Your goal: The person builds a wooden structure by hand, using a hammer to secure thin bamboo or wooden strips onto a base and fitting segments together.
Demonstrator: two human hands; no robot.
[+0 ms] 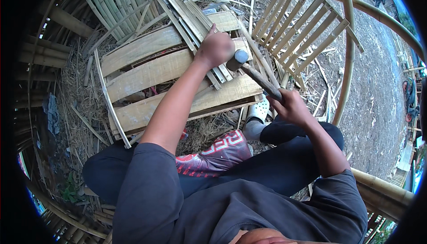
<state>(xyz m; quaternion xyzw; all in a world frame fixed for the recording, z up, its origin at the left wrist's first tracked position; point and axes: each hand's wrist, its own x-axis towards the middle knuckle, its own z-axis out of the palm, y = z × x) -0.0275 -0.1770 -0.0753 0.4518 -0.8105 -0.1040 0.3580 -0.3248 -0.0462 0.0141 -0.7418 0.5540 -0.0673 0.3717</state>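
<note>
My right hand (291, 107) is wrapped around the wooden handle of a hammer (262, 80). Its blunt, grey head (240, 57) is raised beside my left hand (216, 46), nearly touching it in the picture. The left hand is closed over a stack of split bamboo strips (187, 15), thumb side toward the far end. Whatever its fingers pinch is hidden. Those strips lie slantwise across a low wooden pallet-like platform (147, 75) made of wide planks with gaps between them.
A slatted bamboo panel (302, 19) leans at the far right, near a curved bamboo pole (347, 66). Another bamboo panel (118, 6) stands at the far left. Bamboo scraps (84, 106) litter the ground. My foot in a white clog (259, 109) rests by the platform's near right corner.
</note>
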